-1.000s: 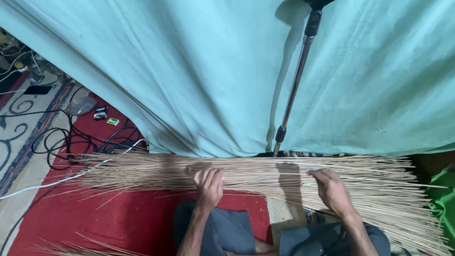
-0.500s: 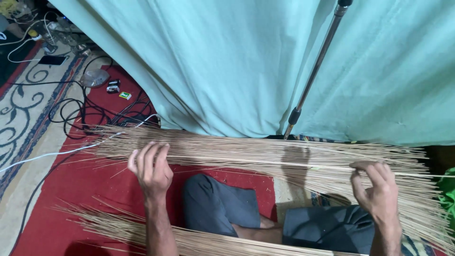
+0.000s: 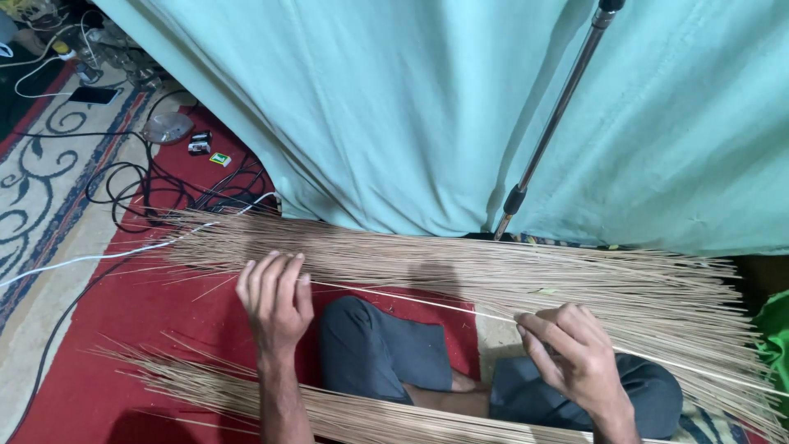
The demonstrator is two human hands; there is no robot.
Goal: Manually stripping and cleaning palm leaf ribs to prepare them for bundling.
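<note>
A: The fingertips [image 3: 532, 327] of the right hand [image 3: 575, 358] are pinched shut on one thin pale stick [image 3: 411, 299], drawn out of the wide layer of long straw-coloured broom sticks [image 3: 460, 267].

B: And the left hand [image 3: 275, 300] is laid flat, fingers [image 3: 271, 271] stretched out and together, nothing gripped; the near edge of the layer is pressed down just where the single stick leaves it.

A: That stick is seen running from under the left fingers across the grey-trousered knees [image 3: 370, 349] to the right pinch and beyond.

B: A snap is possible if it is bent sharply at the pinch; neighbouring sticks could be dragged askew if the left palm's pressure is eased.

A: A second loose bundle of sticks [image 3: 246, 386] is spread nearer the body on the red carpet [image 3: 123, 329].

B: Further out, small packages: a little green-and-white packet [image 3: 219, 159] and two small dark rectangular objects [image 3: 199, 143] beside a round silvery disc [image 3: 167, 127], all near black cables [image 3: 140, 193]. A turquoise cloth backdrop [image 3: 394, 107] and a metal stand pole [image 3: 551, 123] are behind.
</note>
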